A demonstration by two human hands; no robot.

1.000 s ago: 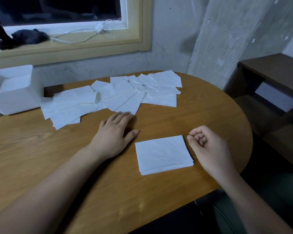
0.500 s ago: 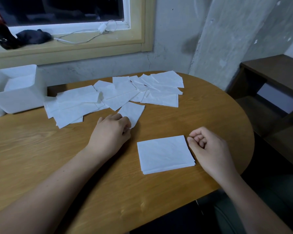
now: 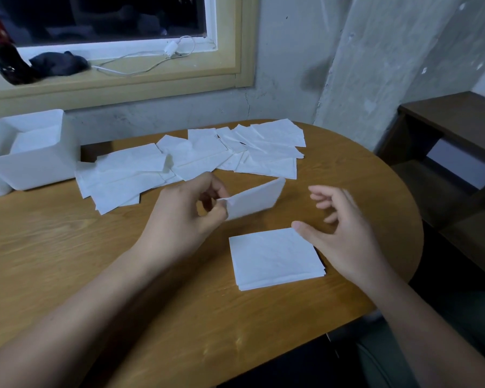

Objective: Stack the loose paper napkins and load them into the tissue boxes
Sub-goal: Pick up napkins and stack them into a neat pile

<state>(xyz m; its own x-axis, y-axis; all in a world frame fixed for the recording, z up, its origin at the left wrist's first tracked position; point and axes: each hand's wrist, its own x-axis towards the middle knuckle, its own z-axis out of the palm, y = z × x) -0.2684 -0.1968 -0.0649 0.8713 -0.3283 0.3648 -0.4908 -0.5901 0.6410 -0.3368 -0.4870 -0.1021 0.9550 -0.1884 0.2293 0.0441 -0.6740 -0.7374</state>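
My left hand (image 3: 185, 217) pinches one folded paper napkin (image 3: 254, 200) by its near edge above the table (image 3: 67, 247), light and floppy, I judge, while my right hand (image 3: 339, 236) hovers, fingers spread, beside the napkin stack (image 3: 275, 259).

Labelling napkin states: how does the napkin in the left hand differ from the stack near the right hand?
The held napkin is off the table, pinched at one end by the left hand; the stack lies flat on the table. The held napkin is one piece, tilted up; the stack is several layers with edges lined up. Both are white paper, roughly rectangular.
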